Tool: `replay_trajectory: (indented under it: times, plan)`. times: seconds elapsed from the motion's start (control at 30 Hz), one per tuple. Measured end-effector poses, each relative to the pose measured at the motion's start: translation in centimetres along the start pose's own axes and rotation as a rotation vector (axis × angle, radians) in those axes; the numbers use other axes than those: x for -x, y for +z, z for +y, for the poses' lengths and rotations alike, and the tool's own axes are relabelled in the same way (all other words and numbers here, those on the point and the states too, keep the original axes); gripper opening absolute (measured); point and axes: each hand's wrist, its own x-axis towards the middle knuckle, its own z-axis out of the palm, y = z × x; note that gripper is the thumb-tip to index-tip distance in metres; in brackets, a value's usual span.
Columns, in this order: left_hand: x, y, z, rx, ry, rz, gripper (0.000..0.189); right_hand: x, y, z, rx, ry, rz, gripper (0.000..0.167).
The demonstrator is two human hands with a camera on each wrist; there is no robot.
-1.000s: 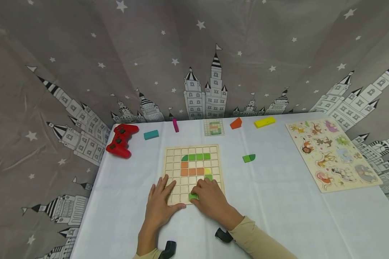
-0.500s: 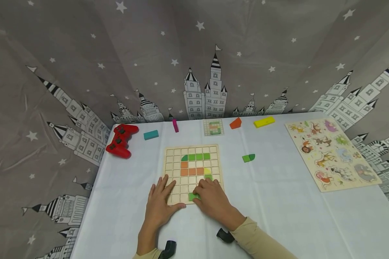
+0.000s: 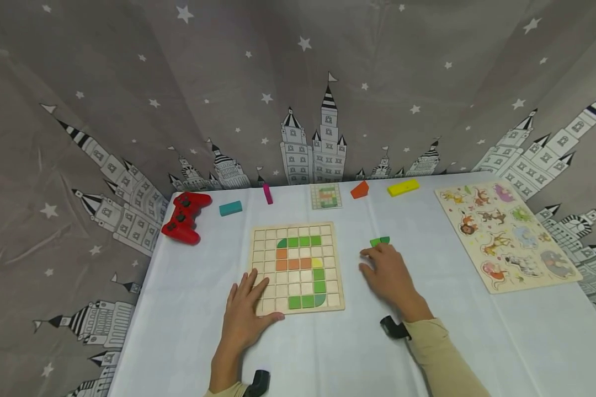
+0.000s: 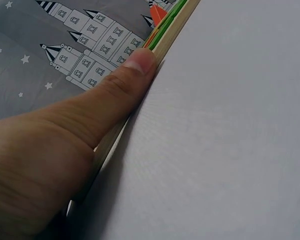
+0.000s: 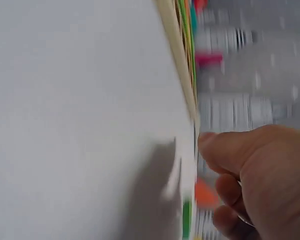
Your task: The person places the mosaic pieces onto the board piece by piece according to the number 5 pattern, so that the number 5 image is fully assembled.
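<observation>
A wooden grid board (image 3: 332,286) lies mid-table, with green squares (image 3: 304,241), orange squares (image 3: 293,264), a yellow piece (image 3: 316,263) and rounded green pieces (image 3: 320,300) set in it in an S-like path. My left hand (image 3: 245,317) rests on the board's near left corner, fingers spread, its thumb (image 4: 135,67) along the near edge. To the right of the board, my right hand (image 3: 389,275) hovers low with relaxed, slightly bent fingers and nothing between them. Its fingers partly cover two loose green pieces (image 3: 379,241) on the cloth.
A small pattern card (image 3: 326,196) lies behind the board. Along the back are a red game controller (image 3: 185,216), a teal block (image 3: 230,208), a magenta block (image 3: 267,193), an orange block (image 3: 360,189) and a yellow block (image 3: 403,187). An animal puzzle (image 3: 507,237) lies at right.
My right hand has let go of the green pieces at the board's near edge and moved right to the loose green pieces. The near green row now shows in full. My left hand stays put.
</observation>
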Motion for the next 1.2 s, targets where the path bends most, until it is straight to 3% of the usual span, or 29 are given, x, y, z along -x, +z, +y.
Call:
replay_trajectory:
  times: [0.17, 0.33, 0.43, 0.63, 0.87, 1.2]
  plan:
    - [0.0, 0.0, -0.1, 0.002, -0.004, -0.004, 0.1, -2.1, -2.0, 4.5, -0.038, 0.092, 0.011, 0.043]
    - [0.1, 0.0, -0.1, 0.01, -0.007, -0.012, 0.1, -2.7, -2.3, 6.2, -0.023, 0.129, -0.048, 0.037]
    - [0.0, 0.0, -0.1, 0.009, -0.005, -0.009, 0.101, -2.3, -2.3, 6.2, -0.027, 0.147, -0.035, 0.033]
    - [0.1, 0.0, 0.0, 0.02, -0.013, -0.005, 0.1, -1.7, -2.3, 5.9, -0.062, 0.123, -0.028, 0.041]
    - [0.2, 0.0, 0.0, 0.017, -0.003, -0.003, 0.1, -1.5, -2.1, 6.0, -0.038, 0.115, -0.031, 0.032]
    - [0.0, 0.0, 0.1, 0.005, -0.012, -0.001, 0.1, -1.2, -1.5, 5.3, 0.03, 0.134, -0.037, 0.044]
